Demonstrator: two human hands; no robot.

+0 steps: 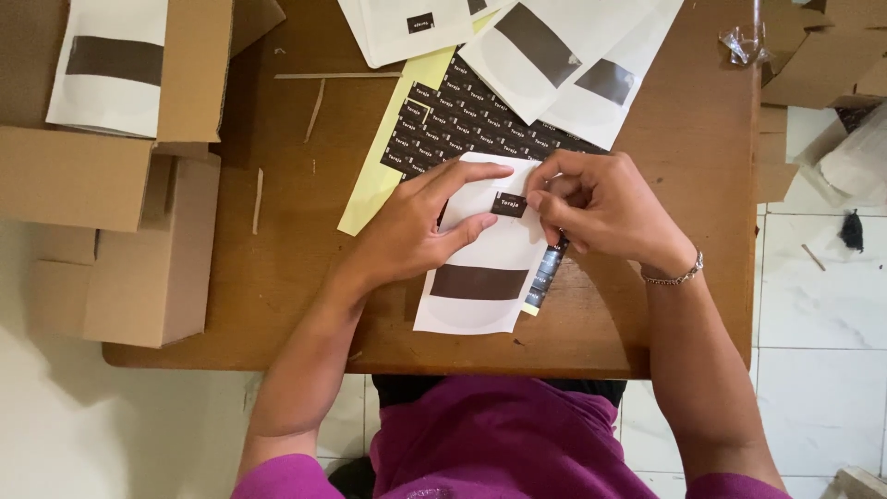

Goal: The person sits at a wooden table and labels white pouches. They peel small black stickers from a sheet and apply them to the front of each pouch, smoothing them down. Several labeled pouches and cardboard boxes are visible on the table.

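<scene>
A white pouch (pixel 480 254) with a dark brown window band lies flat on the wooden table (pixel 305 277) in front of me. My left hand (pixel 420 226) rests on its left side, index finger along the top edge and thumb pointing at a small black sticker (pixel 509 204). My right hand (pixel 591 205) pinches that sticker's right edge with fingertips, holding it against the pouch's upper part. Under the pouch lies a sheet of black stickers (pixel 453 125) on yellow backing.
More white pouches (pixel 545 46) are fanned at the table's far edge. Open cardboard boxes (pixel 120 176) stand at the left, one holding a pouch (pixel 111 65). Cardboard pieces (pixel 813 65) and crumpled clear plastic (pixel 744 42) sit at the right. White tiled floor lies beyond.
</scene>
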